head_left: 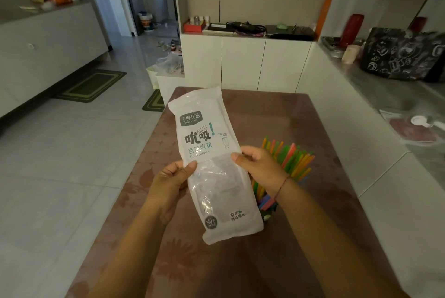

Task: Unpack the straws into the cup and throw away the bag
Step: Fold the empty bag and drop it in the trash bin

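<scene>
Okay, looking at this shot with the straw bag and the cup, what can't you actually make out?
Head view only:
- Cup: almost wholly hidden behind the bag and right hand.
- Straws: lower ends covered, so no count.
- Left hand fingers: behind the bag.
- Trash bin: none identifiable.

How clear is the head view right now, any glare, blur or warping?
Head view: dim, even indoor light; the bag between the left hand and right hand is sharp, its print readable, faint sheen on the clear part. Right-side counter blurs; wide-angle bending at edges.
</scene>
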`<state>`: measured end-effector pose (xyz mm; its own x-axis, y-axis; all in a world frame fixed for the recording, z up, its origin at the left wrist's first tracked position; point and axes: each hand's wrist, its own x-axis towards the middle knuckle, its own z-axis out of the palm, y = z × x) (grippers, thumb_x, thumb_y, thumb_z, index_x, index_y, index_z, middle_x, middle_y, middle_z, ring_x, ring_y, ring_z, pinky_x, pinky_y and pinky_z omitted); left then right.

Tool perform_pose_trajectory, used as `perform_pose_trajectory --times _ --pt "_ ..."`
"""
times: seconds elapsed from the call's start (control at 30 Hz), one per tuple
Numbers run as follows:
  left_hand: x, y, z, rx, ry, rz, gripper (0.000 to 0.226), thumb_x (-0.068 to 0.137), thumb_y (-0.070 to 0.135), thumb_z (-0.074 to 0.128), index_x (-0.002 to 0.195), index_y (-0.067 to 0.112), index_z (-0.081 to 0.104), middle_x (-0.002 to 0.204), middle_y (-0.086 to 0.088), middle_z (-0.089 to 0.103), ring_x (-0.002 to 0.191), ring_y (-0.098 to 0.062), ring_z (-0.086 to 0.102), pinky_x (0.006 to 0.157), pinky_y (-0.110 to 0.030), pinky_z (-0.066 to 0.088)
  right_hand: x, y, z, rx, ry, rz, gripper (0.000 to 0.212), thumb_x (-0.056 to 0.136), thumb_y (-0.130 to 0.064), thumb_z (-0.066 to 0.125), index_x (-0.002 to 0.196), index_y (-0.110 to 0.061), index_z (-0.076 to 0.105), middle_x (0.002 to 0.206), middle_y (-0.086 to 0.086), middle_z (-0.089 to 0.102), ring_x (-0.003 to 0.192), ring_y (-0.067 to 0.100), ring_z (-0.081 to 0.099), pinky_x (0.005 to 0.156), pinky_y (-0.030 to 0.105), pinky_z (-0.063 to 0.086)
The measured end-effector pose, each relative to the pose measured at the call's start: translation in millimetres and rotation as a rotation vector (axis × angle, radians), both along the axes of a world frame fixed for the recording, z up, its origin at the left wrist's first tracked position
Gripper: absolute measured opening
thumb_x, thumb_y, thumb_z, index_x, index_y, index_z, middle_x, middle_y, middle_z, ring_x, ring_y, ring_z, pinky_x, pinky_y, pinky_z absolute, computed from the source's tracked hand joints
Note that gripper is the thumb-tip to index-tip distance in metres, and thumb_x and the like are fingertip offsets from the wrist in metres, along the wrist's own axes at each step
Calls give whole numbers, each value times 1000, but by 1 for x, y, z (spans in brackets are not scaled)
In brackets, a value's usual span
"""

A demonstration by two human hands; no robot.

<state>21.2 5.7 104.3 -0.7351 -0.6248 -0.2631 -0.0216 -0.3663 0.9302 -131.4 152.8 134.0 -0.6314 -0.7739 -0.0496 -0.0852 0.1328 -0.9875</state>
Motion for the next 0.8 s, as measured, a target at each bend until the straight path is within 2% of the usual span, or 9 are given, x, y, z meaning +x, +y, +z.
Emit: perform_pose_trajectory --times 0.17,0.3,0.4,0.5,0.57,0.63,0.7,0.73,0.8 --pt "4 0 1 -5 2 53 10 61 25 79 62 20 71 82 -10 76 67 -20 72 57 -28 57 -1 -2 1 -17 -6 25 18 89 -14 57 99 -21 69 100 3 72 92 17 70 81 31 57" --pt "11 0 2 -42 8 85 18 64 22 78 78 12 72 90 -13 76 78 -27 73 67 -34 61 4 -4 2 -6 -57 18 24 89 -8 55 87 -27 70 79 -9 74 74 7 70 63 23 57" --pt "17 5 6 -39 43 75 10 80 11 68 87 8 74 89 -10 76 77 -26 72 61 -29 58 6 -10 2 -22 -202 -18 23 87 -1 51 83 -14 70 80 6 71 75 24 67 73 39 55" --pt "23 10 8 -4 44 133 26 88 1 57 78 13 77 81 -11 75 70 -26 68 61 -33 58 9 -16 1 -60 -288 21 23 83 4 51 71 -5 68 73 16 67 69 32 63 71 41 55" --pt "28 11 8 72 35 102 20 93 14 54 95 10 73 96 -19 69 85 -33 62 76 -42 53 13 -19 0 -61 -240 33 34 80 4 52 62 -16 72 68 6 72 62 24 67 61 34 57" --pt "38 13 7 279 53 -37 45 97 40 45 119 6 63 118 -25 60 105 -40 55 85 -48 48 17 -21 -2 -56 -149 24 40 82 3 50 60 -21 72 69 -1 74 66 24 68 64 36 58" --pt "48 18 3 387 31 -155 60 93 54 43 124 7 63 125 -22 62 112 -41 58 84 -47 55 20 -23 -5 -46 -57 3 43 84 1 48 62 -26 73 73 -2 73 74 27 67 72 42 57" --pt "53 20 -1 372 18 -193 55 90 51 50 121 8 66 124 -20 64 109 -38 63 80 -44 57 21 -24 -5 -42 -35 -2 42 85 -1 48 67 -29 73 78 -2 73 80 28 67 76 43 56" --pt "58 25 -8 238 -38 -142 41 84 34 65 115 8 70 121 -19 66 102 -33 68 79 -41 59 26 -27 -7 -34 -53 -3 32 92 -12 46 94 -32 71 100 5 71 95 27 65 85 41 54"
